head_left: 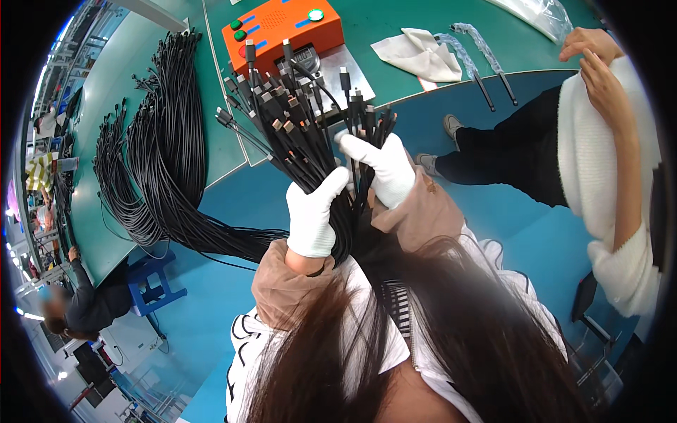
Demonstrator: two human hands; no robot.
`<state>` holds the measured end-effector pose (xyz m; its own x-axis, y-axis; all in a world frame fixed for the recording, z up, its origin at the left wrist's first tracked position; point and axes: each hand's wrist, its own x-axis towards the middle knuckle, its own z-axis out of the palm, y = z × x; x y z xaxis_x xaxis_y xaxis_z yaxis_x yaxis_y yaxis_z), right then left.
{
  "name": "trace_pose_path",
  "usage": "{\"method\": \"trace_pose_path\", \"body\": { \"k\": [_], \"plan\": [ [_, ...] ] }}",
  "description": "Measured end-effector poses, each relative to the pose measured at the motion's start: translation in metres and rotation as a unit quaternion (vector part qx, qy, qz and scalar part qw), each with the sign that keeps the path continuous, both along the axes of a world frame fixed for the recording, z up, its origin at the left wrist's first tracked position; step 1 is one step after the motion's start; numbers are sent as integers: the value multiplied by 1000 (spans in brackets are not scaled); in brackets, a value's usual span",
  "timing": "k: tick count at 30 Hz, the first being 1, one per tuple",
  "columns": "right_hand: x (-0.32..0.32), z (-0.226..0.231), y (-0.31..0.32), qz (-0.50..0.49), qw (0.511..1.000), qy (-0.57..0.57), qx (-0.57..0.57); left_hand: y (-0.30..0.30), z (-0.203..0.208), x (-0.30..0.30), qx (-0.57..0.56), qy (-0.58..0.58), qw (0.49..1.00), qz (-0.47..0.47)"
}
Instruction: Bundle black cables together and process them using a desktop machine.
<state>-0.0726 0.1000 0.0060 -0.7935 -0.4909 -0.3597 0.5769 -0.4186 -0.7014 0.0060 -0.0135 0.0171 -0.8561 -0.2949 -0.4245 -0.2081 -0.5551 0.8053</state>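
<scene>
Both gloved hands full, held up in front of the chest, just off the edge of the green tabletop (395,20). Left hand (310,217) has its fingers wrapped round the neck of the larger cable bundle (300,144), thumb laid across it; black leads, plug ends up, fanned at uneven heights. Right hand (386,169) has its fingers curled in on the smaller cable bundle (367,127), close beside the first; can't tell whether the fingertips pinch any single lead. Tails hang below the hands, and long black strands run left to the cable pile (169,134) on the tabletop. Orange box (285,32) sits behind the plugs, near them; white cloth (416,56) lies farther right. To handle this well: left grip firm but not crushing, low enough on the leads that plugs spread and can be told apart; right fingers should take leads below the plug, not by its metal tip, and draw straight so neighbours don't snag. The two bundles nearly merge at the hands, so a visible gap between them would help avoid mixing. Slack toward the pile probably needs watching: a tug could drag strands off.
</scene>
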Motion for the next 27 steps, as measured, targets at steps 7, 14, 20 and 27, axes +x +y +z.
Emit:
{"method": "trace_pose_path", "body": {
  "k": [7, 14, 20, 27],
  "plan": [
    [8, 5, -12, -53, 997, -12, -54, 9, 2, 3, 16, -10, 999, 38],
    [9, 8, -10, -3, 997, 51, 51, 8, -2, 10, -14, -5, 997, 80],
    [22, 7, -10, -9, 994, 71, 88, 2, -10, 15, -22, 19, 999, 45],
    [35, 0, -19, -64, 996, 49, 30, 6, -5, 16, -63, 15, 993, 97]
  ]
}}
